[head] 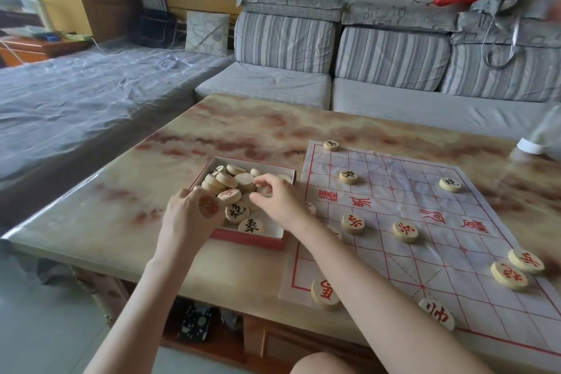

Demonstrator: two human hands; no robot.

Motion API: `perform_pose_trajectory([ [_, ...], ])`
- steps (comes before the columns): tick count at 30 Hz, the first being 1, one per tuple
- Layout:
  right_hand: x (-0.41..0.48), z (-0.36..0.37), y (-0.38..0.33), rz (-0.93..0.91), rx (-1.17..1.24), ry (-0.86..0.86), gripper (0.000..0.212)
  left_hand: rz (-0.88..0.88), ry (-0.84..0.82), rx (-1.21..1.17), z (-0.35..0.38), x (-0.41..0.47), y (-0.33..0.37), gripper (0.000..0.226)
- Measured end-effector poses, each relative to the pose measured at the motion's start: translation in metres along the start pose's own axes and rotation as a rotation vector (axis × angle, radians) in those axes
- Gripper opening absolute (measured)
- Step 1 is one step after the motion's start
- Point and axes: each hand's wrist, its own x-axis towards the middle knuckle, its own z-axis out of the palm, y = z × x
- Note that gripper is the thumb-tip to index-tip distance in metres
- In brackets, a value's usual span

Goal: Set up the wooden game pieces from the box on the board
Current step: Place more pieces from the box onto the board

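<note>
**Reaching into the box while the board is waiting to the right**

Working over a marbled desk (243,124), a person is bending both hands into a shallow red-walled box (252,240) heaped with round wooden pieces (235,212). The left hand (191,212) is hanging over the near left corner of the box and is gripping a red-marked piece (210,206) against its curled fingers. The right hand (274,196) is reaching in from the right side. Its thumb and forefinger are curling around a pale piece on the heap, but whether they are actually clamping it cannot be told.

The board (425,215), a thin printed sheet, is lying flat just beside the box on its right. Its long side is running away from the person, roughly parallel to the box. About ten pieces are already sitting on it, scattered across both halves. Among them are two red-lettered ones (353,224) (405,231) in the near half's forward row, and a black-lettered one (348,176) across the middle band.

Every trip from box to board is therefore heading rightward. The right forearm is already crossing the board's left edge, so that hand looks the nearer one for placing. The left hand would have to cross over the box, or pass its piece across. With most pieces still in the box, the setup appears to be in its early part.
</note>
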Motion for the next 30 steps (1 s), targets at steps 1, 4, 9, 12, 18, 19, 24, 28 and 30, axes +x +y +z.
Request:
perform_pose_trajectory([
  [1,0.011,0.006,-0.002,0.013,-0.022,-0.007,0.041,0.002,0.006,-0.017,-0.002,-0.002,-0.001,0.029],
  [4,0.039,0.022,-0.005,0.050,-0.103,-0.048,0.052,-0.002,0.021,-0.059,-0.005,-0.006,-0.001,0.029],
  [9,0.060,0.039,-0.007,0.067,-0.301,-0.141,0.059,0.000,0.027,-0.120,-0.007,-0.011,-0.005,0.036],
  [12,0.065,0.046,-0.009,0.029,-0.340,-0.158,0.059,-0.007,0.020,-0.145,-0.008,-0.012,-0.006,0.040],
  [18,0.067,0.052,-0.005,-0.020,-0.224,-0.107,0.047,-0.012,0.002,-0.180,-0.006,-0.012,-0.009,0.038],
  [19,0.067,0.051,-0.005,-0.027,-0.189,-0.098,0.049,-0.010,0.001,-0.183,-0.006,-0.012,-0.010,0.038],
  [24,0.052,0.025,-0.009,-0.069,0.038,-0.062,0.061,-0.017,0.026,-0.218,-0.010,-0.014,-0.006,0.035],
  [28,0.020,-0.009,-0.008,-0.097,0.108,-0.044,0.057,0.020,0.005,-0.254,-0.013,-0.021,0.008,0.031],
  [30,0.004,-0.020,-0.005,-0.083,0.122,-0.050,0.055,0.050,-0.029,-0.289,-0.013,-0.027,0.015,0.032],
])
